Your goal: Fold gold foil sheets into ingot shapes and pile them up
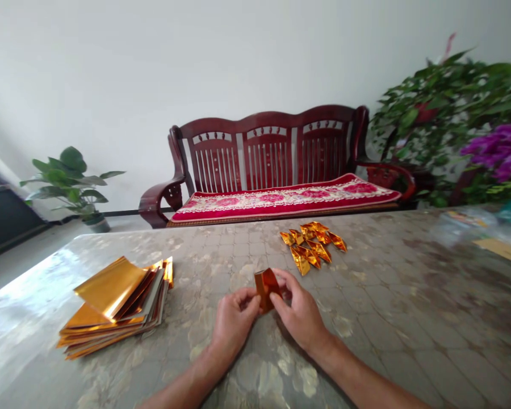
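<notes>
Left hand (232, 321) and right hand (300, 312) pinch folded gold foil (267, 288) toward the table's (387, 295) near edge; slick, it could slip and crease crooked.

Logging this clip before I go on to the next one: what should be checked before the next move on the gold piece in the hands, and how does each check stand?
1. Both hands grip: ok. The left hand and right hand pinch the gold piece from either side.
2. Piece lifted off the table: cannot tell.
3. Creases sharp: cannot tell, too small.
4. Stack of gold sheets is left of the hands, untouched: ok, though fanned, not squared.
5. Pile of folded pieces lies beyond the hands, apart from them: ok.
</notes>
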